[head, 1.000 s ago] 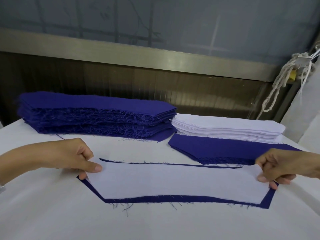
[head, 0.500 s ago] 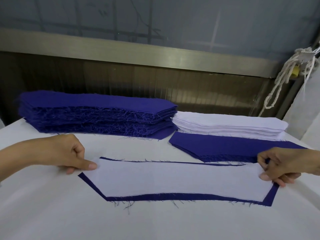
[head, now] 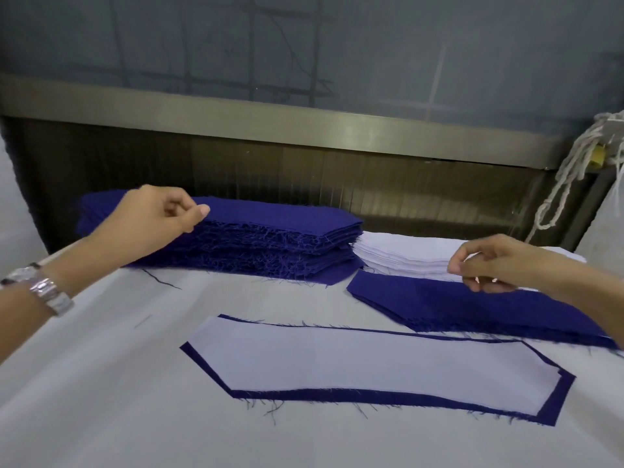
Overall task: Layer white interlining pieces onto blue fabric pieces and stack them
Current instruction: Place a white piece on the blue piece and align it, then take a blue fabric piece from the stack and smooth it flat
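Pinching the top layer of the blue fabric stack (head: 270,228), the left hand (head: 158,221) sits rear left; the right hand (head: 496,261) pinches the edge of the white interlining stack (head: 405,251). One interlined blue piece (head: 337,363) lies flat on the counter (head: 101,400).

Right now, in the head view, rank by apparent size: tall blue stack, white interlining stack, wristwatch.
1. tall blue stack
2. white interlining stack, partly hidden by the right hand
3. wristwatch, smallest despite being nearest
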The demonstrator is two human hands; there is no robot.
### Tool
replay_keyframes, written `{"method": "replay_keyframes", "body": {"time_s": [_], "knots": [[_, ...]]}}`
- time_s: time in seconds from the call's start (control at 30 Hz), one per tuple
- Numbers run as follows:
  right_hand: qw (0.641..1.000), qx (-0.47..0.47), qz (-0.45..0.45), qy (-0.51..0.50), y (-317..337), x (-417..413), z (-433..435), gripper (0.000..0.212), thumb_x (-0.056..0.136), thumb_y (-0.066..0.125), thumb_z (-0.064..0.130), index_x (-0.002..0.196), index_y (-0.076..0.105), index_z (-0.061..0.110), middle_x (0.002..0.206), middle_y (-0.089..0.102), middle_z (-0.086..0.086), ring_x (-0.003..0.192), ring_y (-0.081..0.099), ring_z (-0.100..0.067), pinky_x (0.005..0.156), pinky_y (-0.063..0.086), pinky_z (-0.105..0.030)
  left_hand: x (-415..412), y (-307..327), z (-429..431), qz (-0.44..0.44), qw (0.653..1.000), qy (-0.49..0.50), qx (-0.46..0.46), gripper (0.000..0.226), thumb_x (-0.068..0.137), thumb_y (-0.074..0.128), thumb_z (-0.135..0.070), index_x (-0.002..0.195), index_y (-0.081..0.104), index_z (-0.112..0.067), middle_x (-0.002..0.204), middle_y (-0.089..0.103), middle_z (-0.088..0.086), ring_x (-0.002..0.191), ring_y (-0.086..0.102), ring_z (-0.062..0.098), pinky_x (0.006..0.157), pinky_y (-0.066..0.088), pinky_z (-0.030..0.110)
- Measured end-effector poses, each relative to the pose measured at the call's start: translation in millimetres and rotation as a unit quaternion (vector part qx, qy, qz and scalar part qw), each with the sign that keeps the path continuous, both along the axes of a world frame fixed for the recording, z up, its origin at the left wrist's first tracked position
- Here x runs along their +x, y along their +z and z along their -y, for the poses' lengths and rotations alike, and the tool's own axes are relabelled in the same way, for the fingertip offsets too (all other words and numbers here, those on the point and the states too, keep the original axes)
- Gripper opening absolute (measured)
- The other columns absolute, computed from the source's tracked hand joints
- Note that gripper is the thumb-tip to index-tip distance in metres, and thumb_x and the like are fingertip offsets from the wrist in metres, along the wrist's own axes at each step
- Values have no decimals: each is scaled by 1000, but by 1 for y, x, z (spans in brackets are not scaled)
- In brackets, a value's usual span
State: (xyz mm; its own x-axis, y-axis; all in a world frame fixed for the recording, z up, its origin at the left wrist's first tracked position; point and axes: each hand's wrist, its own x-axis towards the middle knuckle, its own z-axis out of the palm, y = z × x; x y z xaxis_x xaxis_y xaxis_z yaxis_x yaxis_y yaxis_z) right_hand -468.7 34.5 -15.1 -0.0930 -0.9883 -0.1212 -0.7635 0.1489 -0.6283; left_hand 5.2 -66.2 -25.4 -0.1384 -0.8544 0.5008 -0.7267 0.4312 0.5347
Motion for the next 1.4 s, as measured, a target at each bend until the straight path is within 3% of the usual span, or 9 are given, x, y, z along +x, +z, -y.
{"method": "replay_keyframes", "body": {"time_s": [0.2,0.33,0.43,0.57,0.83,1.03,1.2,1.4], "knots": [[987,-157,-28,7,8,71,62,15,96,65,22,87,76,18,67,70,7,53,55,-2,44,39,-14,-23,11,37,131,990,18,-57,19,98,59,-32,109,70,-22,102,68,-3,88,60,15,80,53,41],[977,-199,-71,13,6,104,98,15,97,64,27,93,75,18,82,68,9,77,60,-10,68,44,-25,-33,16,58,194,980,21,-43,21,99,57,-31,114,71,-24,114,69,-1,98,62,18,84,54,41],[974,-201,-104,-7,4,119,120,21,98,62,33,104,74,16,93,65,3,90,59,-16,80,44,-31,-36,20,67,217,972,23,-84,18,98,60,-29,109,74,-26,110,71,-2,93,63,16,81,51,35],[975,-180,-130,-18,4,129,139,28,98,62,39,104,73,14,82,62,5,87,60,-18,77,45,-31,-41,24,80,241,968,12,-76,17,96,63,-31,108,74,-27,108,71,-2,88,58,11,78,47,32],[985,-131,-109,-21,3,134,156,32,97,63,40,104,72,11,99,67,-5,91,61,-21,79,47,-31,-52,16,96,205,978,-18,-21,20,97,61,-35,112,72,-27,110,69,-4,87,56,9,74,43,29],[987,-152,-52,-20,1,132,159,17,94,69,31,83,68,18,84,61,3,87,57,-17,76,42,-29,-58,9,101,204,979,-27,5,23,95,64,-34,115,71,-26,117,67,-4,92,56,8,78,45,30],[982,-186,-37,-9,-1,131,162,23,92,73,23,72,61,23,75,57,6,71,51,-7,57,36,-22,-60,8,101,203,979,-31,8,22,95,65,-32,116,71,-26,121,66,-3,95,55,10,83,47,32],[978,-194,-68,21,-2,132,167,3,95,68,19,93,66,19,72,51,9,68,46,-3,58,34,-20,-62,10,100,219,975,-38,22,27,96,64,-30,122,68,-25,127,63,-2,104,56,13,94,48,39]]}}
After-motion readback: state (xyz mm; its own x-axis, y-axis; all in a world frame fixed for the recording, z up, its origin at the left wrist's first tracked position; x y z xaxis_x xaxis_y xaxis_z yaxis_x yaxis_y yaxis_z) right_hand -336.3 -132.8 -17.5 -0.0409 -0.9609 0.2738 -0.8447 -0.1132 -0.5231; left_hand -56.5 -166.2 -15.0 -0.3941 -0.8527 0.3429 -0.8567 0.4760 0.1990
